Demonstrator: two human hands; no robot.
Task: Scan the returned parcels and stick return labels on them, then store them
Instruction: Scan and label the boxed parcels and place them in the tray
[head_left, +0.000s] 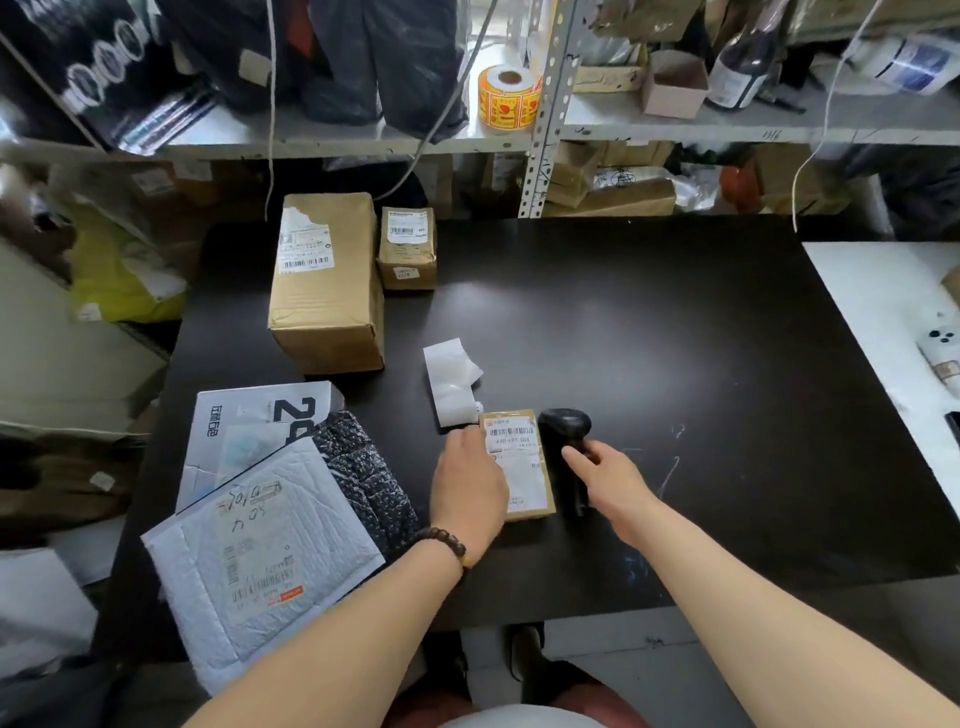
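So, parcel sits flat toward the table's 6 o'clock. Left hand lays flat, closed-up fingers on its 9 o'clock side. Right hand has straightish fingers touching the scanner at its 3 o'clock.

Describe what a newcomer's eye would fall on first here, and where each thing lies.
Near the front of the black table, the left hand rests on a small brown parcel while the right hand touches the black scanner beside it. Behind, a bright orange label roll stands out on the shelf.
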